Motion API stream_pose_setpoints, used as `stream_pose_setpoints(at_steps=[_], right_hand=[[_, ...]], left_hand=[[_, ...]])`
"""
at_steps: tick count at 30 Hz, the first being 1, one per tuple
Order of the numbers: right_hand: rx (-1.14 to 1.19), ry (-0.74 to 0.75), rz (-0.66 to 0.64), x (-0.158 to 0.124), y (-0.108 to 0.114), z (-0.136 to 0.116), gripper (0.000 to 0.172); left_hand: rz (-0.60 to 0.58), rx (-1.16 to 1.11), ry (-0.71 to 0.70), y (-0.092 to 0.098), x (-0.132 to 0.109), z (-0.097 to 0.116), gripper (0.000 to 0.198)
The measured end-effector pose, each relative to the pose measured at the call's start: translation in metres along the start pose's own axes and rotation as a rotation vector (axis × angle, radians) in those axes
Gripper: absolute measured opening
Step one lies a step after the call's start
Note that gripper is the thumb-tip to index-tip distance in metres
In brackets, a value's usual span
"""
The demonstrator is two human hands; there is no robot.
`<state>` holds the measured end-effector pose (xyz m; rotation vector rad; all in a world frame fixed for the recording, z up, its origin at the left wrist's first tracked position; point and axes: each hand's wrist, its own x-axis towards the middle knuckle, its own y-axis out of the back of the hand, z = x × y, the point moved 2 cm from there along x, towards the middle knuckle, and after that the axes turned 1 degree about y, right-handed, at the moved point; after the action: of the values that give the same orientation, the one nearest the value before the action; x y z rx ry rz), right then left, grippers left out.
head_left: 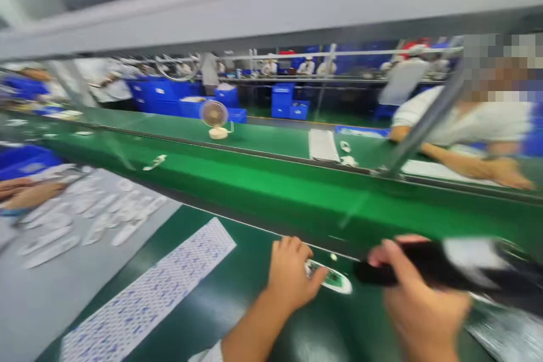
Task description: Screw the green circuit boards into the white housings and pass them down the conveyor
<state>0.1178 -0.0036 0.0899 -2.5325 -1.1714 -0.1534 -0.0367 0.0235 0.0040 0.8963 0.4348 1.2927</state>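
Observation:
My left hand (pixel 292 271) rests on the green bench, its fingers and thumb closed around the near-left end of a long white plastic housing. Inside that housing (pixel 345 285) a green circuit board (pixel 333 278) shows. To its right, my right hand (pixel 418 300) grips a long black object (pixel 424 263) with a whitish patch; motion blur hides what kind it is. A small pale piece (pixel 334 257) lies just beyond the housing.
A sheet with blue printed rows (pixel 148 300) lies to the left, beside many white parts (pixel 102 209) on grey covering. Beyond runs a green conveyor belt (pixel 254 178) carrying a white part. A small fan (pixel 215 116) and a co-worker's arms (pixel 466 164) are across it. A clear plastic bag (pixel 509 334) sits at right.

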Motion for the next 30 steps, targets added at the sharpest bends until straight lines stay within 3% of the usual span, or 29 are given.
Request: stream_pose_setpoints(at_steps=[3, 5, 10, 23, 30], right_hand=[[0.006, 0.084, -0.083, 0.003, -0.002, -0.008, 0.032], [0.003, 0.079, -0.121, 0.003, -0.007, -0.004, 0.027], [-0.002, 0.065, -0.173, 0.001, -0.008, 0.002, 0.02], [0.0, 0.025, -0.165, 0.002, -0.009, 0.011, 0.02], [-0.136, 0.063, -0.284, 0.004, -0.009, 0.011, 0.022]], left_hand=[[-0.024, -0.07, -0.238, 0.001, 0.001, 0.006, 0.035], [-0.072, -0.086, -0.318, -0.002, -0.001, 0.008, 0.032], [-0.139, -0.067, -0.319, -0.009, -0.003, 0.008, 0.013], [-0.128, -0.068, -0.332, -0.011, -0.001, 0.006, 0.019], [-0.147, -0.082, -0.345, -0.014, 0.0, 0.004, 0.017]])
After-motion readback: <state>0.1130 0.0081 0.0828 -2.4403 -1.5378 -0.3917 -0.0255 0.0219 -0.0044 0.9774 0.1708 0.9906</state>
